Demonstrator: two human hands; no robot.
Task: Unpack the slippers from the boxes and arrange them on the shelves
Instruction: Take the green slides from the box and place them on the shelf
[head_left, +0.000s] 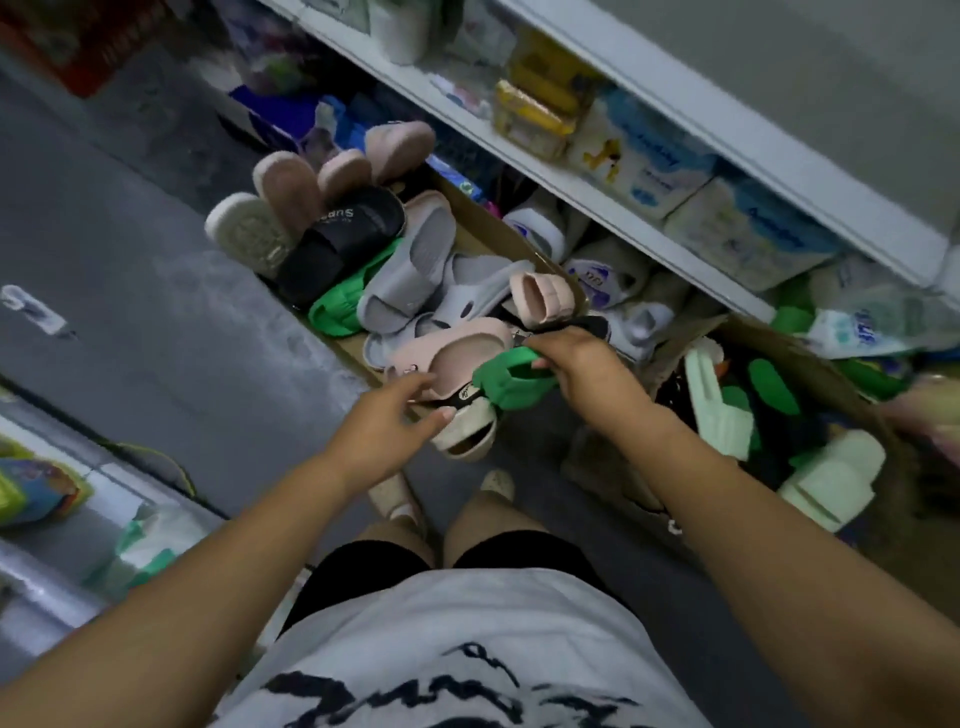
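Observation:
A cardboard box (483, 236) on the floor holds a heap of slippers: pink, grey, black and green ones. My right hand (576, 364) grips a green slipper (511, 382) at the box's near end. My left hand (387, 421) reaches toward a pink slipper (457, 353), with fingertips on a beige slipper (467, 431) beneath it; its fingers are loosely spread. A second box (810, 364) at the right holds mint and green slippers. White slippers (602, 270) lie under the lowest shelf (571, 187).
White shelving runs diagonally along the right, stacked with tissue packs (644, 150) and yellow packets (535, 114). Grey floor (130, 270) lies to the left. Another shelf unit with packaged goods (36, 488) stands at the lower left. My feet are below the hands.

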